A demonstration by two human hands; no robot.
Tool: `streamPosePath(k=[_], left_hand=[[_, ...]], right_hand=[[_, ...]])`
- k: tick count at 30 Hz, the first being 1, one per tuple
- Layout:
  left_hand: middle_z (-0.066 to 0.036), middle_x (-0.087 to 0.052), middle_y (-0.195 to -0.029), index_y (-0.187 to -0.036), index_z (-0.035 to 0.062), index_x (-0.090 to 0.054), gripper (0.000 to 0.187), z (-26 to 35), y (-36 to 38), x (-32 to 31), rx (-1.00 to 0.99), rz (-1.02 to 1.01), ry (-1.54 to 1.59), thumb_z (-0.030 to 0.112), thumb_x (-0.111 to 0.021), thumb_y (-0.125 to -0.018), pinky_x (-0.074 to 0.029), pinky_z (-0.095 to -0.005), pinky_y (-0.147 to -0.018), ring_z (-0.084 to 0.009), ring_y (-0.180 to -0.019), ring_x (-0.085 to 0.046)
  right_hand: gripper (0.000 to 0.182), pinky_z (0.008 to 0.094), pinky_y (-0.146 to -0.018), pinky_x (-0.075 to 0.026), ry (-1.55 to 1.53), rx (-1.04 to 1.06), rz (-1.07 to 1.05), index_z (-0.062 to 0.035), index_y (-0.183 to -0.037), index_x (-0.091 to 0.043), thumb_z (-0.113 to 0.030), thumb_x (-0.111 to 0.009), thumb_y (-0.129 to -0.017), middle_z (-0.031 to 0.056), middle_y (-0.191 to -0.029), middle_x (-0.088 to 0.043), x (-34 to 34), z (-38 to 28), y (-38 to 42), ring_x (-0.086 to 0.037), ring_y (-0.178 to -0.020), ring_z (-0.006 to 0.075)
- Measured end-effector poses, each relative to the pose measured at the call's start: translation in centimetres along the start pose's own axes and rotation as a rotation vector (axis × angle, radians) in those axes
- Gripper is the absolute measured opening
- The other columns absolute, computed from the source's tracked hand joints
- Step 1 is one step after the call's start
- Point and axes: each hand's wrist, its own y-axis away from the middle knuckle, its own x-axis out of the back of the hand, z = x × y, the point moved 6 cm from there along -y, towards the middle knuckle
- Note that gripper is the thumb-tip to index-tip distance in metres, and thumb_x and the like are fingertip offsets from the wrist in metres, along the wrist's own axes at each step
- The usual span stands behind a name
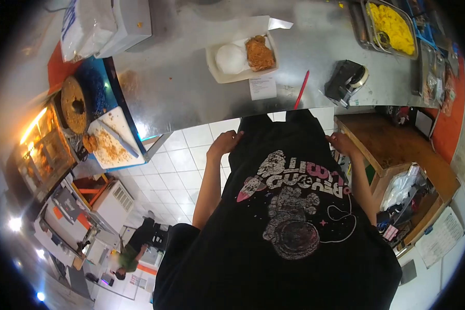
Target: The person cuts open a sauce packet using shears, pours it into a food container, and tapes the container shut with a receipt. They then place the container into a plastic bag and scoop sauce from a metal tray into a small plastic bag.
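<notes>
I look down my own black T-shirt (289,206), which has a pink and white astronaut print. My left hand (225,143) grips the shirt's hem on the left side, fingers curled over the cloth. On the other side my right hand (341,143) holds the hem the same way. Both hands sit just in front of the steel counter (191,88). On the counter ahead stands an open white takeaway box (214,70) with a ball of white rice (230,58) and a piece of fried chicken (259,52).
A paper slip (262,88), a red pen (301,89) and a black tape dispenser (346,80) lie near the counter's edge. A tray of yellow food (392,26) stands far right. A crumb-covered white board (111,137) lies left. Wooden shelving (398,150) is on the right. Another person (129,256) stands far off.
</notes>
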Motion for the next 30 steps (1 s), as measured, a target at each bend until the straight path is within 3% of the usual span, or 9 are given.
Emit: streamPosePath(k=[4, 5, 8, 9, 12, 14, 18, 23, 30], left_hand=[[-0.029, -0.065, -0.085, -0.084, -0.0056, -0.066, 0.055, -3.6, -4.2, -2.5, -0.489, 0.029, -0.102, 0.045, -0.049, -0.098, -0.047, -0.0496, -0.075, -0.0436, -0.086, -0.064], [-0.031, -0.063, -0.087, -0.081, -0.0060, -0.065, 0.054, -1.0, -1.3, 0.1, -0.210, -0.039, -0.005, 0.042, -0.049, -0.098, -0.045, -0.0501, -0.075, -0.0446, -0.087, -0.063], [-0.030, -0.063, -0.085, -0.086, -0.0054, -0.064, 0.041, -1.8, -2.9, -1.7, -0.143, 0.001, 0.013, 0.031, -0.048, -0.098, -0.043, -0.0509, -0.074, -0.0457, -0.083, -0.060], [-0.030, -0.062, -0.082, -0.083, -0.0049, -0.063, 0.038, -1.8, -3.1, -2.7, -0.201, 0.039, 0.068, 0.027, -0.049, -0.098, -0.043, -0.0506, -0.072, -0.0473, -0.082, -0.058], [-0.009, -0.050, -0.062, -0.076, -0.0026, -0.057, 0.040, -0.5, -3.1, -5.7, -0.248, 0.163, 0.263, 0.029, -0.052, -0.101, -0.040, -0.0387, -0.060, -0.0173, -0.063, -0.044], [-0.016, -0.064, -0.075, -0.082, 0.0003, -0.063, 0.035, -8.1, -9.7, -11.3, -0.212, 0.124, 0.413, 0.031, -0.055, -0.097, -0.045, -0.0416, -0.066, -0.0259, -0.070, -0.058], [-0.016, -0.065, -0.076, -0.084, 0.0009, -0.064, 0.034, -0.1, -5.1, -12.7, 0.034, 0.155, 0.367, 0.032, -0.056, -0.096, -0.046, -0.0418, -0.068, -0.0264, -0.072, -0.059], [-0.016, -0.066, -0.079, -0.085, 0.0018, -0.065, 0.034, 6.8, -1.8, -13.1, 0.184, 0.171, 0.347, 0.033, -0.057, -0.094, -0.047, -0.0420, -0.069, -0.0271, -0.074, -0.060], [-0.017, -0.067, -0.082, -0.088, 0.0029, -0.067, 0.034, 11.8, -0.5, -14.1, 0.292, 0.219, 0.363, 0.035, -0.058, -0.092, -0.048, -0.0423, -0.071, -0.0281, -0.078, -0.062]], right_hand=[[0.048, 0.0431, -0.073, -0.049, -0.152, -0.077, -0.016, -0.0009, -0.090, -0.068, -0.045, -0.053, -0.096, 0.0159, -0.077, -0.066, -1.7, 1.0, 1.1, -0.063, -0.075, 0.0304], [0.046, 0.0420, -0.072, -0.049, -0.256, 0.008, 0.003, -0.0012, -0.091, -0.069, -0.043, -0.052, -0.097, 0.0155, -0.077, -0.066, -1.2, 0.3, 1.7, -0.062, -0.073, 0.0289], [0.038, 0.0374, -0.068, -0.049, -0.621, 0.204, 0.237, 0.0003, -0.090, -0.068, -0.036, -0.058, -0.097, 0.0135, -0.075, -0.065, 0.5, 2.8, 1.9, -0.061, -0.074, 0.0194], [0.038, 0.0364, -0.068, -0.049, -0.546, 0.172, 0.174, 0.0009, -0.090, -0.067, -0.035, -0.058, -0.097, 0.0126, -0.075, -0.066, 1.1, 3.7, 1.8, -0.062, -0.074, 0.0190], [0.039, 0.0331, -0.069, -0.051, -0.489, 0.166, -0.073, 0.0026, -0.087, -0.067, -0.034, -0.059, -0.097, 0.0114, -0.075, -0.067, 2.6, 8.4, 0.1, -0.064, -0.071, 0.0188], [0.027, 0.0331, -0.072, -0.055, -0.739, 0.173, -0.117, 0.0025, -0.095, -0.065, -0.024, -0.061, -0.093, 0.0114, -0.081, -0.068, 6.8, 11.7, 0.6, -0.068, -0.075, 0.0189], [0.014, 0.0297, -0.071, -0.054, -1.029, 0.265, 0.079, -0.0011, -0.100, -0.062, -0.009, -0.057, -0.090, 0.0075, -0.084, -0.066, 20.6, 21.8, 3.3, -0.066, -0.076, 0.0168], [0.015, 0.0277, -0.061, -0.052, -0.857, 0.073, 0.761, 0.0006, -0.093, -0.064, -0.014, -0.060, -0.090, 0.0053, -0.076, -0.065, 35.4, 37.4, 4.8, -0.063, -0.066, 0.0133], [0.019, 0.0303, -0.058, -0.051, -0.795, 0.007, 1.125, 0.0038, -0.086, -0.067, -0.015, -0.065, -0.084, 0.0089, -0.069, -0.067, 44.1, 47.1, 2.5, -0.065, -0.065, 0.0139]])
